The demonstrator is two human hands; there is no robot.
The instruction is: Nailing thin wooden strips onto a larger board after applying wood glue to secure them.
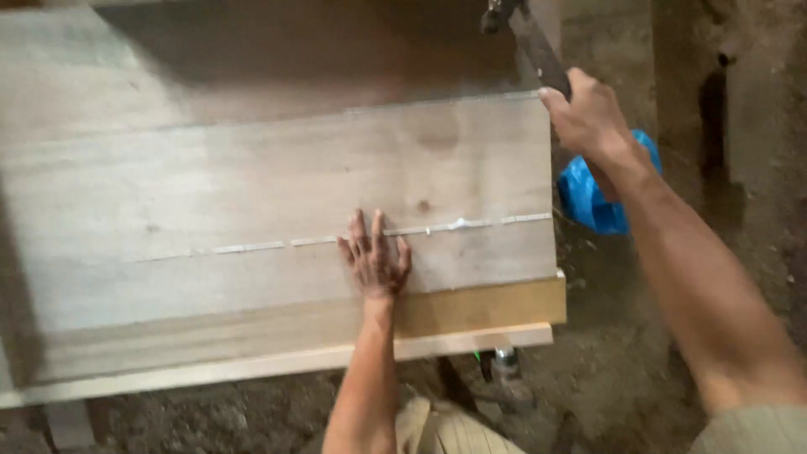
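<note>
Pale grainy wooden panel point(277, 193) under flat, spread-fingered left hand point(375, 256); right hand point(588, 118) clamped on dark tool handle point(538, 50)

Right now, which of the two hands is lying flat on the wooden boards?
The left hand, fingers spread, palm down on the glued board panel. The right hand instead grips a dark tool handle at the panel's edge.

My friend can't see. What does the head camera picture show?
A person's left hand presses flat on a wide wooden panel with a pale glue line, while the right hand grips a dark tool handle at the panel's far corner. A blue bag lies on the dirt floor.
</note>
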